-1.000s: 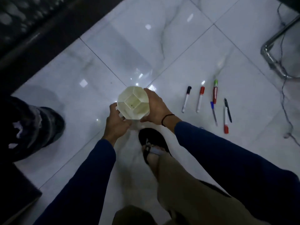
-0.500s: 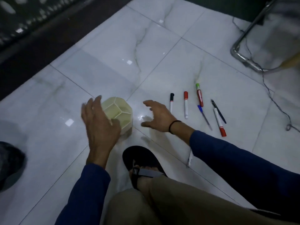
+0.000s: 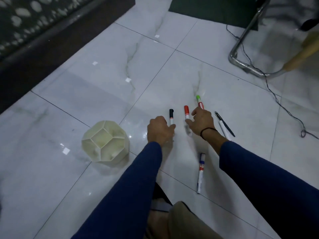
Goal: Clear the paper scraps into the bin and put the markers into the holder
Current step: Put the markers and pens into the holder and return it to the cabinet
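Note:
A cream faceted holder (image 3: 105,142) with inner compartments stands on the white tile floor at the left. My left hand (image 3: 160,131) is curled over the lower end of a black-capped marker (image 3: 171,115). My right hand (image 3: 202,120) has its fingers spread, with the thumb and fingertips touching a red-capped marker (image 3: 186,112). A green-capped marker (image 3: 198,100) pokes out beyond that hand. A black pen (image 3: 224,123) crosses a white marker (image 3: 225,132) to the right. Another marker (image 3: 201,171) lies nearer me. Small white squares that look like paper scraps (image 3: 128,80) (image 3: 66,150) dot the floor.
A chrome chair leg (image 3: 241,63) and a thin cable (image 3: 276,94) are at the right, with a wooden handle (image 3: 303,52) above. A dark mat (image 3: 212,11) lies at the top. A dark ledge (image 3: 43,54) runs along the left. My sandalled foot (image 3: 160,202) is below my arms.
Both hands let go of the holder, which now stands on the floor. They moved right to the markers, the left closing on the black-capped one. The view tilted toward the markers.

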Tool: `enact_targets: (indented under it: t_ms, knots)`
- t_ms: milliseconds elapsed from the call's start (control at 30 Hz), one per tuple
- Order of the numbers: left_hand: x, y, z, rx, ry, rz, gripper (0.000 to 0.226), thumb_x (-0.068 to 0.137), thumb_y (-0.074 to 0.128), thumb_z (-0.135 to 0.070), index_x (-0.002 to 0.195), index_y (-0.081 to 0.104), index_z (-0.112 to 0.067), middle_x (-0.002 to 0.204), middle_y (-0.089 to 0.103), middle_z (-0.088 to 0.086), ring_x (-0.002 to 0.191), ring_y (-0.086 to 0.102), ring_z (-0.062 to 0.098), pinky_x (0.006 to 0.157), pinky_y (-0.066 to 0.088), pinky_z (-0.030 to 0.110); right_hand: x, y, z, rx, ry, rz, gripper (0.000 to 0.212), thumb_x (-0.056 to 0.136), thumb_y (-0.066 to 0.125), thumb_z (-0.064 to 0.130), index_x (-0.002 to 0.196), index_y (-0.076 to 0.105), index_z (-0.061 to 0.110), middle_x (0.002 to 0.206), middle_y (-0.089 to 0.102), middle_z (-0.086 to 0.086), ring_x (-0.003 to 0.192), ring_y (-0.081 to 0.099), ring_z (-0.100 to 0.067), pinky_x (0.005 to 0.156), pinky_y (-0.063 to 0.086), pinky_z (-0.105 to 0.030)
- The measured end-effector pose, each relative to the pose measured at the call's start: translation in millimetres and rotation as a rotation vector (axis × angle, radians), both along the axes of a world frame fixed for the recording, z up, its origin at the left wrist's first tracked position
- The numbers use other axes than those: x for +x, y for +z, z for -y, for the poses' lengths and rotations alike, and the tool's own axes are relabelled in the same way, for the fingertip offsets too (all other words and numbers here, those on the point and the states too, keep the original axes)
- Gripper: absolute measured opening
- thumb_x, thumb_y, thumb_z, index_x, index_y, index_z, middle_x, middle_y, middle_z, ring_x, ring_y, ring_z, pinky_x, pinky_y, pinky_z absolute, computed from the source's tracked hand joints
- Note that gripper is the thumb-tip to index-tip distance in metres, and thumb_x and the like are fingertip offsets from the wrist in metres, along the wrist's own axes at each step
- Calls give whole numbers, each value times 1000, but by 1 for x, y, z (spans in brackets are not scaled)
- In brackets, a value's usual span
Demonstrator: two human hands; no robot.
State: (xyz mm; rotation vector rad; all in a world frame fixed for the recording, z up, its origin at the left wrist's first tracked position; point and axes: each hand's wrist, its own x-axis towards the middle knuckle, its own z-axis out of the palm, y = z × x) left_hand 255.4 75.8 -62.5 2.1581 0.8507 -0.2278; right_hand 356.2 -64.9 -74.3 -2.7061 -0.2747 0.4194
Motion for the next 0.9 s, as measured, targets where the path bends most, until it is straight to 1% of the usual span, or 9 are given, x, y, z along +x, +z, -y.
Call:
enact_targets:
  t_ms: [67, 133, 200, 267, 333, 433, 567, 700, 900]
  knots:
    - [9, -8, 8, 19, -29, -71, 45, 90, 73, -48, 109, 66, -8, 106, 69, 9, 89, 66, 24, 68, 46, 28, 11, -5, -7, -126, -9, -77, 55, 81, 77, 37, 121, 57, 6, 117, 64, -15, 109, 62, -33, 91, 54, -40]
    - [9, -15, 18, 27, -54, -81, 45, 90, 74, -43, 115, 63, -7, 111, 64, 11, 101, 66, 29, 71, 48, 30, 14, -11, -6, -247, 34, -127, 55, 80, 76, 39, 119, 59, 6, 117, 65, -15, 108, 62, -33, 88, 54, -37]
    - [6, -22, 19, -1, -57, -70, 33, 93, 71, -30, 115, 62, -6, 110, 59, 11, 103, 65, 29, 71, 47, 30, 14, -15, -4, -305, 86, -141, 36, 78, 73, 36, 101, 69, 8, 102, 71, -11, 92, 65, -29, 72, 52, -30]
    - [-3, -23, 16, -57, -20, -43, 19, 92, 71, -22, 102, 65, -6, 96, 60, 7, 89, 66, 25, 62, 48, 26, 10, -11, -5, -284, 71, -202, 24, 75, 74, 34, 82, 73, 11, 82, 72, -8, 78, 66, -24, 57, 45, -25]
    - [-14, -12, 8, -118, 49, 28, 20, 89, 73, -25, 92, 67, -6, 81, 62, 1, 74, 65, 19, 52, 48, 23, 5, -3, -10, -191, 71, -236, 21, 75, 74, 34, 74, 74, 13, 75, 72, -7, 77, 68, -24, 59, 48, -26]
    - [-40, 35, -20, -122, 182, 226, 15, 82, 74, -31, 91, 70, -20, 77, 74, -6, 69, 70, 10, 66, 55, 21, -9, 23, -27, 200, 25, -306, 23, 63, 78, 35, 77, 73, 17, 76, 74, -1, 79, 73, -22, 80, 60, -41]
    - [-81, 93, -91, -29, 316, 451, 12, 79, 73, -29, 89, 70, -23, 68, 76, -12, 66, 73, 0, 69, 58, 20, -36, 81, -82, 602, 124, -326, 32, 61, 82, 30, 90, 75, 20, 85, 78, 1, 80, 76, -18, 80, 61, -40]
    - [-105, 108, -145, 55, 284, 405, 18, 87, 78, -30, 101, 68, -31, 64, 67, -32, 70, 68, -16, 63, 46, 3, -71, 124, -140, 671, 276, -221, 26, 66, 82, 20, 91, 75, 21, 81, 77, 9, 73, 73, -4, 74, 60, -25]
    - [-114, 81, -161, 86, 245, 287, 22, 85, 80, -32, 106, 72, -28, 78, 75, -21, 72, 68, -15, 62, 47, 0, -99, 100, -173, 567, 361, -201, 23, 68, 82, 21, 90, 74, 17, 78, 76, 7, 72, 72, -6, 78, 61, -30]
